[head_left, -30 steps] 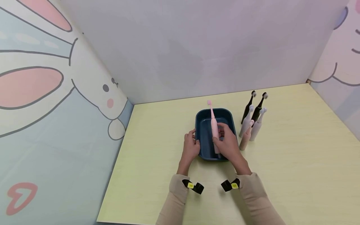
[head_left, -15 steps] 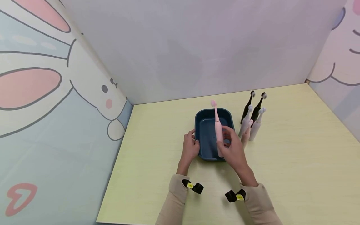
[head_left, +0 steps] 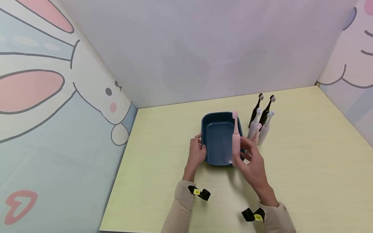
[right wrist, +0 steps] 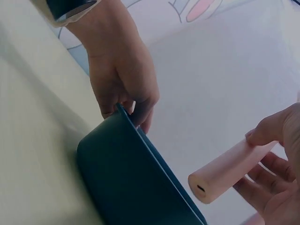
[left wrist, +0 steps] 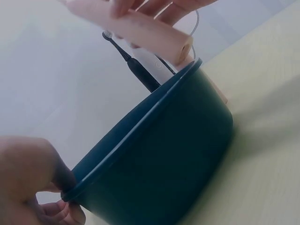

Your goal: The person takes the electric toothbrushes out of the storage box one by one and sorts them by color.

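A pink electric toothbrush is pinched by its handle between the thumb and fingers of my right hand. It is held head up, over the right side of a dark blue basin. In the right wrist view, the flat end of the toothbrush handle shows a small dark slot and hangs above the basin rim. My left hand grips the basin's left rim, thumb on one side and fingers on the other, as the left wrist view also shows with the left hand.
Right of the basin several electric toothbrushes stand upright: two black ones, two pale white ones and a pink one partly behind my right hand. A pale yellow tabletop lies under everything, with walls at the back and sides.
My right hand has moved right and toward me with the pink toothbrush, from above the basin's middle to its right side. The left hand and the basin have stayed nearly still.
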Motion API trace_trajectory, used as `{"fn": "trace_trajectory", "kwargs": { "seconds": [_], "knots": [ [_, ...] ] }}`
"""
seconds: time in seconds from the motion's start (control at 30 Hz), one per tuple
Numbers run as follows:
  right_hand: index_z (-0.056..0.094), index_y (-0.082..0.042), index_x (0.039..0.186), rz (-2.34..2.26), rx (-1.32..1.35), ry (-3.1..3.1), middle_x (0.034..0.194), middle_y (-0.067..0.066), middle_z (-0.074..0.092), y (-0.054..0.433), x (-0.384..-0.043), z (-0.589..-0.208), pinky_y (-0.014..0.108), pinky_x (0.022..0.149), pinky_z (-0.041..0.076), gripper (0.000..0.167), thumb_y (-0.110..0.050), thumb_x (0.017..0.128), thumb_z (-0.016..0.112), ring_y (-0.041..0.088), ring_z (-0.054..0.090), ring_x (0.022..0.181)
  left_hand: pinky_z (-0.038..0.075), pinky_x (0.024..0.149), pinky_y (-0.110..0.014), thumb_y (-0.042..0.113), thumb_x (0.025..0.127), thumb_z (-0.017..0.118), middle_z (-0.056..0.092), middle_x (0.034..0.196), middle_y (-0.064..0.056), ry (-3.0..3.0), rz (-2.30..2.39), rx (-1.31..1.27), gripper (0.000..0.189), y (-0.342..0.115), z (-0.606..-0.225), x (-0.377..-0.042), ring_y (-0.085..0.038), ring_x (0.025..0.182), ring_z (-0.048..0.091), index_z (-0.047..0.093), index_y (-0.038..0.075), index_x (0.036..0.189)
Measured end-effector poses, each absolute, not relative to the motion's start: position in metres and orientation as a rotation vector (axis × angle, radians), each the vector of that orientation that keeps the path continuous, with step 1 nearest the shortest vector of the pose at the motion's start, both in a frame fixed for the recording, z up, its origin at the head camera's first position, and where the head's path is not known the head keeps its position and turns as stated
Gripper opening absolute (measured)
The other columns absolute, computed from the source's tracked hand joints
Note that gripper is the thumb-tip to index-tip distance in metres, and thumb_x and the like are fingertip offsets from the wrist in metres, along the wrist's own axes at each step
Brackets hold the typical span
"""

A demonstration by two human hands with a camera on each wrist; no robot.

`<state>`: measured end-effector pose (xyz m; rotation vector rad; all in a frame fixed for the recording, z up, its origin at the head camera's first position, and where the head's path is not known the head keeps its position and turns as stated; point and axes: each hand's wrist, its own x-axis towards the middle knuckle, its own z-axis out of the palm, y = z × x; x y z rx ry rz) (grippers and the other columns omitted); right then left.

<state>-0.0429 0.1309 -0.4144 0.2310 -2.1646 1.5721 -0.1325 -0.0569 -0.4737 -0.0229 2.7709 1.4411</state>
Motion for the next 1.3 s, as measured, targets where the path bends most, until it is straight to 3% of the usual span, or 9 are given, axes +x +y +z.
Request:
{"fn": "trace_trajectory", "kwargs": {
  "seconds": [0.13, 0.4, 0.57, 1.13, 1.3],
  "knots": [
    [0.047, 0.011, 0.128, 1.588, 0.270, -2.039, 0.112, 0.016, 0.057, 0.137, -0.035, -0.416, 0.011, 0.080, 0.049, 0.058, 0.020, 0.074, 0.065, 0.002, 0.056, 0.102, 0.041, 0.072, -0.028, 0.003, 0.092, 0.048, 0.047, 0.105, -0.009, 2.771, 1.435, -0.031, 0.050, -0.057, -0.474, -0.133, -0.013, 0.075, 0.046, 0.042, 0.007, 0.141],
    [0.039, 0.020, 0.126, 1.620, 0.267, -1.833, 0.121, -0.004, 0.052, 0.158, -0.036, -0.449, 0.012, 0.082, 0.048, 0.066, 0.031, 0.064, 0.060, 0.007, 0.056, 0.106, 0.041, 0.072, -0.028, 0.003, 0.091, 0.048, 0.047, 0.105, -0.010, 2.771, 1.446, -0.032, 0.050, -0.058, -0.474, -0.134, -0.014, 0.075, 0.046, 0.042, 0.006, 0.141],
    [0.035, 0.018, 0.128, 1.597, 0.179, -1.825, 0.122, -0.003, 0.051, 0.174, -0.043, -0.467, 0.011, 0.083, 0.048, 0.068, 0.029, 0.066, 0.061, 0.010, 0.055, 0.107, 0.042, 0.071, -0.028, 0.004, 0.093, 0.048, 0.047, 0.106, -0.010, 2.762, 1.447, -0.043, 0.050, -0.058, -0.475, -0.135, -0.013, 0.075, 0.047, 0.042, 0.007, 0.142],
    [0.035, 0.011, 0.127, 1.464, -0.093, -2.081, 0.116, -0.022, 0.041, 0.203, -0.069, -0.494, 0.003, 0.082, 0.042, 0.060, 0.014, 0.075, 0.066, -0.002, 0.048, 0.103, 0.042, 0.072, -0.029, 0.003, 0.092, 0.048, 0.047, 0.105, -0.010, 2.765, 1.456, -0.027, 0.050, -0.056, -0.474, -0.136, -0.014, 0.075, 0.047, 0.042, 0.006, 0.141],
    [0.036, 0.010, 0.125, 1.432, -0.126, -2.143, 0.115, -0.020, 0.039, 0.206, -0.076, -0.498, 0.002, 0.083, 0.040, 0.054, 0.010, 0.079, 0.063, -0.003, 0.046, 0.102, 0.042, 0.071, -0.028, 0.002, 0.091, 0.048, 0.047, 0.105, -0.010, 2.767, 1.453, -0.022, 0.050, -0.056, -0.474, -0.137, -0.014, 0.074, 0.047, 0.042, 0.006, 0.141]
  ]
}}
